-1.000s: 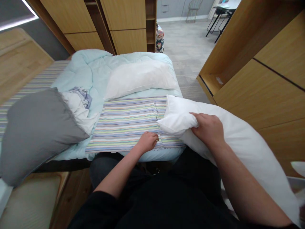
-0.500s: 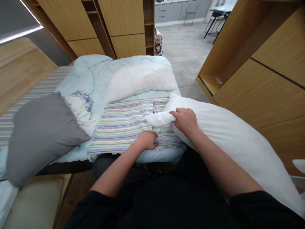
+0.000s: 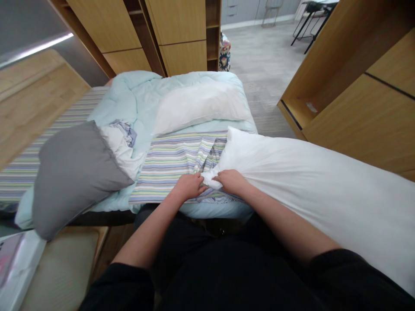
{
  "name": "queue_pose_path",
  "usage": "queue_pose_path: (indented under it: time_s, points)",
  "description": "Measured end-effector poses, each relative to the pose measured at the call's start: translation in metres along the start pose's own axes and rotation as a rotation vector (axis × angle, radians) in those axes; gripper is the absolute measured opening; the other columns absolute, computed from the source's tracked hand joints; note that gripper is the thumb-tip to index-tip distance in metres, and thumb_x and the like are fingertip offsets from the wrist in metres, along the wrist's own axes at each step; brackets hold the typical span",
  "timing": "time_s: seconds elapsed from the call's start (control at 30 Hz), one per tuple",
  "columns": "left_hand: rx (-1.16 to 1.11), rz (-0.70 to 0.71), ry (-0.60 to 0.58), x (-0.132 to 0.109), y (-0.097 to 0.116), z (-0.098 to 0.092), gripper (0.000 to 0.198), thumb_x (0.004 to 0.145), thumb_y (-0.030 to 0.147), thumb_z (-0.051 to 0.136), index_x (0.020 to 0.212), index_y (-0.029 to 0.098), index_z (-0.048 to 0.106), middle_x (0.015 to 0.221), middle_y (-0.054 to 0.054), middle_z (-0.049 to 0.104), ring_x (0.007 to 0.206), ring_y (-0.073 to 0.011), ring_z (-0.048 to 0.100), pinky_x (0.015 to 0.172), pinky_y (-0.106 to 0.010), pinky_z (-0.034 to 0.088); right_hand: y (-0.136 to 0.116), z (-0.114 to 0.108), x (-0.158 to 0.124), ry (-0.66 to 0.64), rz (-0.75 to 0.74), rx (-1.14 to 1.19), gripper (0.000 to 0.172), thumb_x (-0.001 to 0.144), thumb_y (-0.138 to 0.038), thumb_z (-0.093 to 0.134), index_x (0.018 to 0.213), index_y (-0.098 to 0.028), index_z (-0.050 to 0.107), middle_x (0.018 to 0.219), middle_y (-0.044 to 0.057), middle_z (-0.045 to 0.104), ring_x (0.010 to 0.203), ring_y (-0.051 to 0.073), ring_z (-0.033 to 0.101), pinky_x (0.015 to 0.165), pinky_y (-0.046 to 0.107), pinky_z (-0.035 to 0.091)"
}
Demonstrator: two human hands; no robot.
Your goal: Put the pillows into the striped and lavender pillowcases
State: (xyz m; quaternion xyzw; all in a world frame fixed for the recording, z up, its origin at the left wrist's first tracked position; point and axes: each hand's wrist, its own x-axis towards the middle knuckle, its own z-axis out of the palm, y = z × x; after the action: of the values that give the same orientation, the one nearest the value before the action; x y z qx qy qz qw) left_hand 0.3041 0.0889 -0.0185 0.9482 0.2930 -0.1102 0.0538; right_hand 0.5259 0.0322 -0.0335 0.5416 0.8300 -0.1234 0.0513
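Striped sheet, white pillow between fingers

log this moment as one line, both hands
left hand: holding striped cloth | right hand: gripping corner of long white pillow | nearby: pale blue quilt

Top: black, long-sleeved
Sleeves: black, pushed up, forearms bare
Trousers: dark grey
Hands: bare

Wooden wardrobes stand beyond a pale blue quilt.
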Motion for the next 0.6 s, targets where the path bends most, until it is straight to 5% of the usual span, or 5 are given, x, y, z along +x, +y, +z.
queue_pose_path:
  time_s: [0.17, 0.33, 0.47, 0.6]
  points:
    - [-0.069, 0.236, 0.127, 0.005, 0.013, -0.025, 0.023, 0.105, 0.032, 0.049, 0.105, 0.017, 0.066, 0.104, -0.010, 0.068, 0.096, -0.0261, 0.067, 0.080, -0.038, 0.052, -0.012, -0.006, -0.009, 0.012, -0.039, 0.073, 0.020, 0.084, -0.017, 0.066, 0.101, -0.016, 0.077, 0.105, 0.013, 0.078, 0.102, 0.029, 0.074, 0.086, 0.034, 0.051]
    - [-0.156, 0.175, 0.222, -0.022, 0.010, -0.035, 0.010, 0.100, 0.024, 0.051, 0.096, 0.019, 0.059, 0.102, -0.009, 0.064, 0.096, -0.0245, 0.061, 0.086, -0.038, 0.051, -0.027, -0.009, -0.016, 0.125, -0.179, 0.289, 0.030, 0.084, -0.016, 0.067, 0.111, -0.022, 0.076, 0.112, 0.006, 0.077, 0.108, 0.025, 0.072, 0.090, 0.031, 0.050]
    - [-0.273, 0.057, 0.194, -0.038, 0.010, -0.015, 0.012, 0.099, 0.023, 0.051, 0.088, 0.022, 0.056, 0.095, -0.006, 0.063, 0.094, -0.0229, 0.061, 0.087, -0.036, 0.051, -0.064, 0.001, -0.027, 0.034, -0.232, 0.283, 0.034, 0.087, -0.026, 0.072, 0.119, -0.015, 0.074, 0.116, 0.014, 0.076, 0.110, 0.030, 0.071, 0.097, 0.038, 0.053]
    - [-0.445, -0.133, 0.232, -0.038, 0.021, 0.016, 0.008, 0.096, 0.020, 0.056, 0.103, 0.023, 0.059, 0.104, -0.004, 0.067, 0.100, -0.0215, 0.064, 0.090, -0.034, 0.052, -0.075, -0.031, -0.064, -0.039, -0.226, 0.290, 0.080, 0.085, -0.048, 0.083, 0.153, -0.015, 0.058, 0.142, 0.022, 0.066, 0.129, 0.038, 0.065, 0.111, 0.048, 0.049]
